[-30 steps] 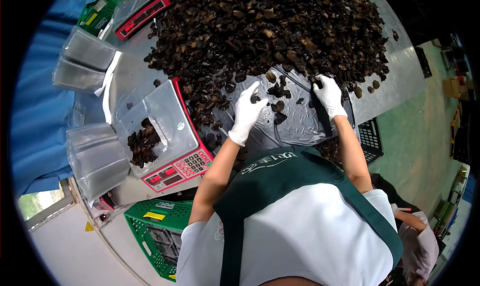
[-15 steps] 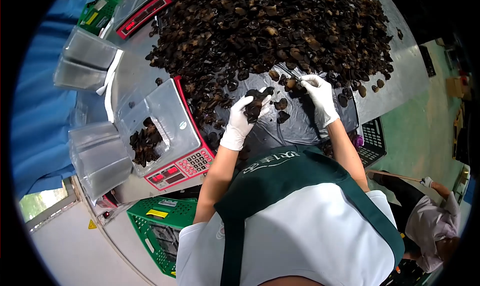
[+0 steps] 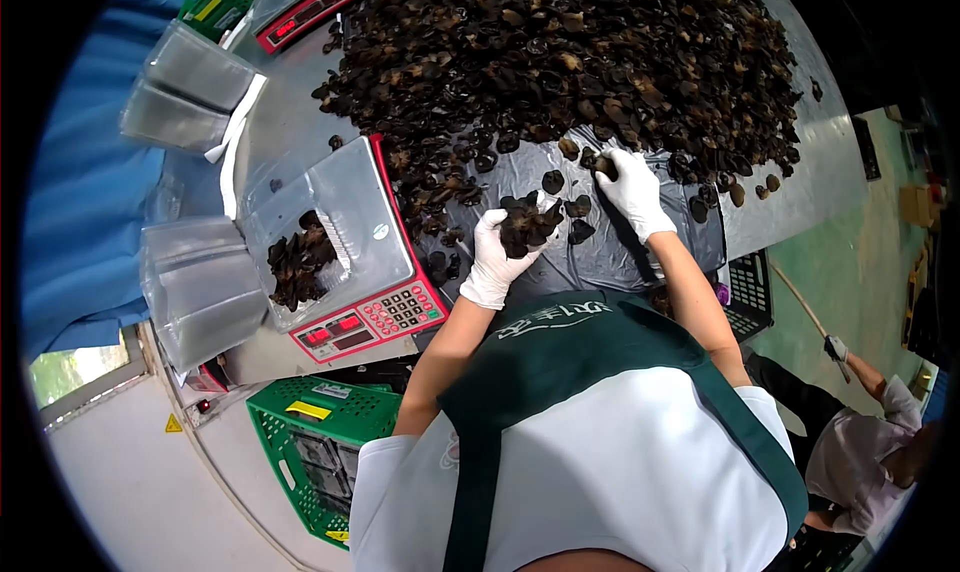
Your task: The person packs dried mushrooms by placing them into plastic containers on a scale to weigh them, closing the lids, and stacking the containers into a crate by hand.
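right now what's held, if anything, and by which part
The left hand holds a dark clump by its sides. The right hand is at a brownish piece; whether it grips this cannot be told.

At top centre, the heaped dark pieces [image 3: 570,62] are looking wrinkled, partly glossy. At right, the metal table [image 3: 775,217] is showing a smooth sheen. Clear plastic containers [image 3: 205,297] at left are gleaming; the blue cloth [image 3: 80,242] beside them is looking matt and creased.

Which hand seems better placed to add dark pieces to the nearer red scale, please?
Probably the left hand: it holds a cluster of dark pieces and is closer to that scale. The right hand is farther off, by the edge of the pile.
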`<state>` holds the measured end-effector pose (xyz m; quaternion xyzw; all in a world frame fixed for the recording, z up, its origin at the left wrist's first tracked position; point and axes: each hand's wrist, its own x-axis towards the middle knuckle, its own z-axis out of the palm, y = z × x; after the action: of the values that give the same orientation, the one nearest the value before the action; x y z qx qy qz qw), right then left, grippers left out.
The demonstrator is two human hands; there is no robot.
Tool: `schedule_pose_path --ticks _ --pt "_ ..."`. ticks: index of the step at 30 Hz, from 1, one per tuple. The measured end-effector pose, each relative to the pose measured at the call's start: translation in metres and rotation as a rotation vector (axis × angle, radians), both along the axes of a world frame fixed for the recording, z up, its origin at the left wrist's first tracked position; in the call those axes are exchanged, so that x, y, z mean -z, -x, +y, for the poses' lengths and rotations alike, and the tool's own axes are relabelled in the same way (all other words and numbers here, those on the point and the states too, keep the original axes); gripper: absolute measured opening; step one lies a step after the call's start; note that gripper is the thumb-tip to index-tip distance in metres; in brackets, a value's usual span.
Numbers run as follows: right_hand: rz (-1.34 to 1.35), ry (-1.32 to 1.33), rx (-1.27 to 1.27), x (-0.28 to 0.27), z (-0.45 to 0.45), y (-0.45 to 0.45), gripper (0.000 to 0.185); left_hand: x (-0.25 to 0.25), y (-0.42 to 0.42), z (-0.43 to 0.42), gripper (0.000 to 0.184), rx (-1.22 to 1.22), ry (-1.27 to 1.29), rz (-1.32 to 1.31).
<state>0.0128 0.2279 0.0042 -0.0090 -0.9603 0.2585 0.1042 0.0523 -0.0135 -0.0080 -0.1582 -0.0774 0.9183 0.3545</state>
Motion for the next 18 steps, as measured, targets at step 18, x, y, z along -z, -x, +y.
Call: schedule_pose_path --ticks 18 --pt "-0.295 0.555 -0.264 -0.075 -0.045 -0.017 0.029 -0.042 -0.001 -0.006 0.047 -0.044 0.299 0.134"
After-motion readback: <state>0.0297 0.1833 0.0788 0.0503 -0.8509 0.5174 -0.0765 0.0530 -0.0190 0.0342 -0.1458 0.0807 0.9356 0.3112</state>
